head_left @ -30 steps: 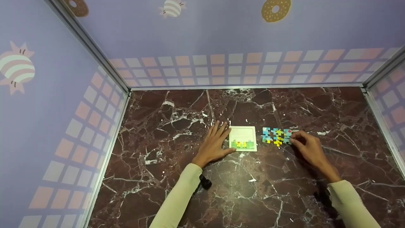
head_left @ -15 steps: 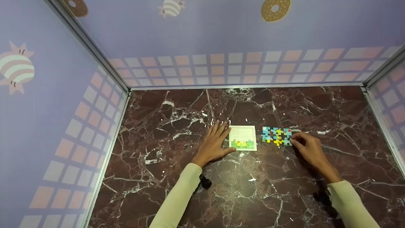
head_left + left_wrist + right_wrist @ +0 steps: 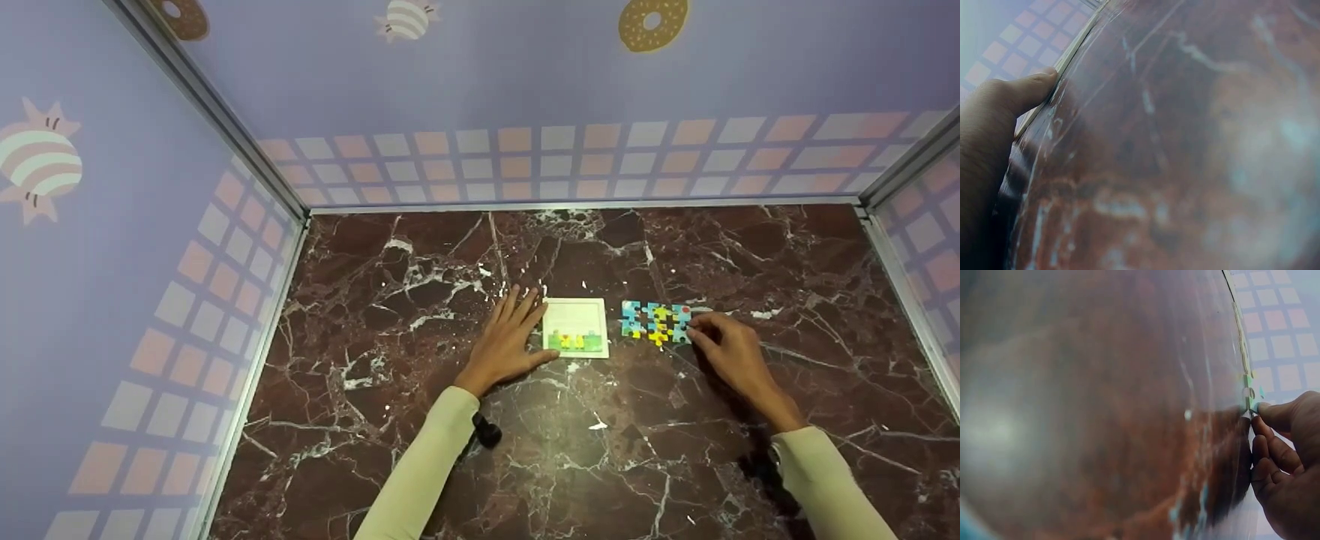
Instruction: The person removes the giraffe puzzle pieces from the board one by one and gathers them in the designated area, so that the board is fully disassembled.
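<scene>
A square, pale jigsaw puzzle tray point(image 3: 576, 313) lies flat, with a strip of green and yellow pieces along its near edge. My left hand point(image 3: 501, 345) is spread flat at its left side, the thumb touching the near left corner. To the right of the tray, several blue and yellow jigsaw pieces point(image 3: 658, 313) lie in a loose group. At their right edge, the thumb and index finger of my right hand point(image 3: 731, 349) pinch a bluish puzzle piece point(image 3: 681, 335). In the right wrist view its greenish edge point(image 3: 1249, 385) shows just beyond the thumb; the fingers partly hide it.
Dark red marbled tabletop point(image 3: 585, 480) with white veins surrounds the tray and pieces. A lilac back wall point(image 3: 525, 75) and a left side wall point(image 3: 112, 300) border it, with metal rails at the joints. A dark device point(image 3: 486, 433) sits at my left wrist.
</scene>
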The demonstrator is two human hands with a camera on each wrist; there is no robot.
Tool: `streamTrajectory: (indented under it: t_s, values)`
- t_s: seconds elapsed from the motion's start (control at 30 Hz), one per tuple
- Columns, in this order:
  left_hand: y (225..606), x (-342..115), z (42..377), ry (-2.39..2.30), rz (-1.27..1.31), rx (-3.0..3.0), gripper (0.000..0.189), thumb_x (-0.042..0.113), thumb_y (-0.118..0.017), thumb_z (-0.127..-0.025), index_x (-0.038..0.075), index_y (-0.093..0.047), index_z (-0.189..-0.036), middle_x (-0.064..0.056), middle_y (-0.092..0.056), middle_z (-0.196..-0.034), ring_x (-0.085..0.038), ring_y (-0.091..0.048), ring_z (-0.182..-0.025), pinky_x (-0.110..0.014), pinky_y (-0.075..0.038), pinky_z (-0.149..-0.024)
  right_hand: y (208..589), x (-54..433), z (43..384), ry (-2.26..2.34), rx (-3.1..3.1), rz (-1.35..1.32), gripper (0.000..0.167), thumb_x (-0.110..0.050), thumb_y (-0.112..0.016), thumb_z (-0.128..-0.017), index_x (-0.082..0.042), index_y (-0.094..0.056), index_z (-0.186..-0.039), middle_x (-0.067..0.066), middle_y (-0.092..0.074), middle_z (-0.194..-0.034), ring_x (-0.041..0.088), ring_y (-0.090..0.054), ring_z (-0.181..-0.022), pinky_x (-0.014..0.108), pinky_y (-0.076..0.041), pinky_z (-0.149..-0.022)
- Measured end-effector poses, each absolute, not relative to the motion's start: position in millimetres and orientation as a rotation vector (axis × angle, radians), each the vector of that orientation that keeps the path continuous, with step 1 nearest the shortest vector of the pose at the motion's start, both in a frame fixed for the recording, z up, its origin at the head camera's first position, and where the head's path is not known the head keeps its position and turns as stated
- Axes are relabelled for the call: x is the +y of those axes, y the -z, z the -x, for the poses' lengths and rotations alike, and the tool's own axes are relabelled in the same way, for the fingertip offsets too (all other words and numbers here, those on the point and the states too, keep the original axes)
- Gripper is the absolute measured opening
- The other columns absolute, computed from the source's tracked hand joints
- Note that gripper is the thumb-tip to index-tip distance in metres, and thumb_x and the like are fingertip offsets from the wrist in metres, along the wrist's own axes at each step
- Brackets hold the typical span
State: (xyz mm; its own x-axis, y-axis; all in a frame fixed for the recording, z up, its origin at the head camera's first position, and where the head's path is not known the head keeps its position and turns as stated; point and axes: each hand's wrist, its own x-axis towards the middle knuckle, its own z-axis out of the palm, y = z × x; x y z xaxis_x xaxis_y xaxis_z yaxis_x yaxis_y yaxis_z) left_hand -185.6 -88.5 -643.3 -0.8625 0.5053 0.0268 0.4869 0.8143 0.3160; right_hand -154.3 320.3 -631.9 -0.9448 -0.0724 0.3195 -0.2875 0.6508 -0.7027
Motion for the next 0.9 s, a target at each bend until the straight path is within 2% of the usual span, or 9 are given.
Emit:
streamTrajectory:
  t_s: [0.17,0.47,0.9]
  values:
    - [643.1,-88.0,185.7,-0.491,-0.811,2.937,0.098,0.078,-0.057,-0.101,0.018,-0.036,-0.174,-0.007,-0.015,-0.185,-0.035,-0.002,-0.172,-0.051,-0.002,-0.139,632.1,320.2,154.7,-1.143,-2.604,-0.312,0.011,0.002,-0.083,-0.096,0.001,-0.081,-0.107,0.01,-0.078,-0.091,0.013,-0.065,-0.077,0.01,-0.043,-0.072]
    - [643.3,-88.5,185.6,-0.508,-0.803,2.929,0.098,0.077,-0.058,-0.101,0.018,-0.035,-0.175,-0.007,-0.014,-0.185,-0.035,0.0,-0.172,-0.05,0.0,-0.139,634.7,321.1,157.5,-1.133,-2.609,-0.33,0.013,0.009,-0.081,-0.094,0.004,-0.081,-0.106,0.012,-0.076,-0.09,0.009,-0.063,-0.077,0.01,-0.043,-0.072]
    - [643.4,-88.7,185.1,-0.519,-0.798,2.928,0.098,0.077,-0.059,-0.1,0.018,-0.034,-0.175,-0.006,-0.013,-0.186,-0.034,0.0,-0.172,-0.05,0.0,-0.139,633.6,317.4,156.4,-1.132,-2.601,-0.301,0.012,0.01,-0.081,-0.094,0.004,-0.081,-0.104,0.012,-0.075,-0.089,0.013,-0.062,-0.075,0.01,-0.042,-0.068]
